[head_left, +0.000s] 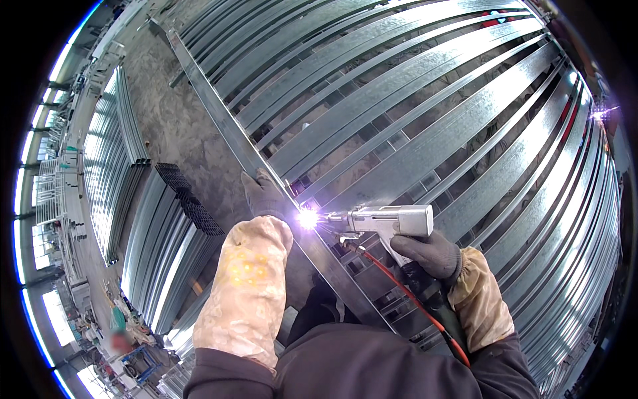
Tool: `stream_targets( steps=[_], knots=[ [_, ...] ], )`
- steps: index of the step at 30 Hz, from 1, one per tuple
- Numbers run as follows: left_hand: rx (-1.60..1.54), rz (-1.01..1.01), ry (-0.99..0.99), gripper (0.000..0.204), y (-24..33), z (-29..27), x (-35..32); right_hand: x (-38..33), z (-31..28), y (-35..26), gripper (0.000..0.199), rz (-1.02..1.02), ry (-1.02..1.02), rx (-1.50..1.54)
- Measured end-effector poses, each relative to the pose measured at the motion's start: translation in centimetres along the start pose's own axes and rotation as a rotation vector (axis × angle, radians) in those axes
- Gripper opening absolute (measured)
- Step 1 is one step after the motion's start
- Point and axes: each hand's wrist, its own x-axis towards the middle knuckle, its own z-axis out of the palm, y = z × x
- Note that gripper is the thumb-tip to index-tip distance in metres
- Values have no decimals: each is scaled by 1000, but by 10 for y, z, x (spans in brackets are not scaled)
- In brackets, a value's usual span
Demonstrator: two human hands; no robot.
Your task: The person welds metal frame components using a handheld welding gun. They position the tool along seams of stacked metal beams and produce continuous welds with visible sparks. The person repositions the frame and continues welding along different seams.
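Note:
My right hand, in a grey glove, is closed round the grip of a silver welding gun. The gun's nozzle points left at a long steel rail, where a bright white-violet arc glares and hides the spot itself. Just left of that glare, my left hand, also gloved, grips the outer edge of the rail; its fingers are partly hidden. From the gun a red hose and a thick dark cable run down past my right forearm. Pale protective sleeves cover both forearms.
Rows of galvanised steel bars spread to the right of the rail, with gaps between them. Stacked steel tubes lie on the floor at left. A second violet spark shines at the far right. Windows line the left wall.

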Motion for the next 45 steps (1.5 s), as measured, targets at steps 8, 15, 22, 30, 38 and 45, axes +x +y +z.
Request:
stream_targets(
  steps=[8, 15, 22, 30, 38, 45],
  knots=[
    [133, -37, 65, 58, -16, 8, 7, -1, -1, 3, 43, 24, -2, -9],
    [-655, -365, -244, 57, -12, 8, -8, -5, -1, 0, 45, 42, 6, 1],
    [-859, -400, -360, 56, -12, 8, -12, -7, 1, -4, 46, 58, -20, -14],
    [-408, -136, -148, 55, -29, 10, 12, -10, -3, 3, 47, 30, -25, -32],
    [-380, -111, -139, 53, -31, 10, 13, -12, -2, 7, 47, 18, -24, -38],
    [-326, -102, -110, 48, -40, 17, 15, -17, -1, 3, 47, 29, 5, -64]
  ],
)
